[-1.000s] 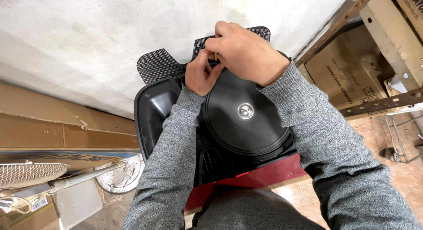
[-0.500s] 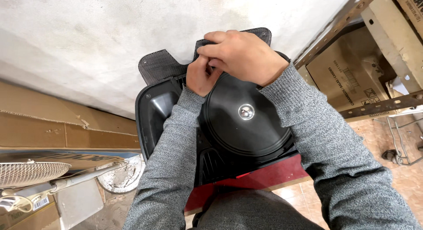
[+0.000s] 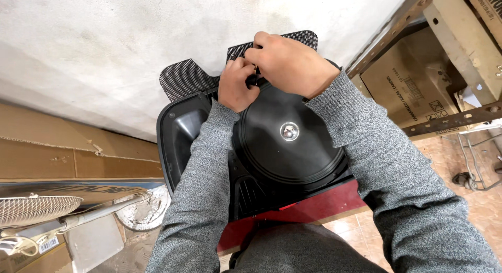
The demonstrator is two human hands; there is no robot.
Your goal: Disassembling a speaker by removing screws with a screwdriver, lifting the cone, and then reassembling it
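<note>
The light is even and soft daylight, quite bright on the pale wall (image 3: pixel 104 59) beyond the fingers. A small glare sits on the metal knob (image 3: pixel 289 131). Shadows are weak. Edges bend slightly; the focus is sharp.

Right hand (image 3: pixel 290 61) covers the far rim of the black housing (image 3: pixel 180 132); what its fingers pinch there can't be made out, nor whether the left hand (image 3: pixel 238 85) grips anything. Both sleeves hide the housing's sides. White fan (image 3: pixel 31 210) cut off at left edge.

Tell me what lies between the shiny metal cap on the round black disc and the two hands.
Head view: only bare black disc surface runs from the metal cap up to the left hand and right hand.
</note>
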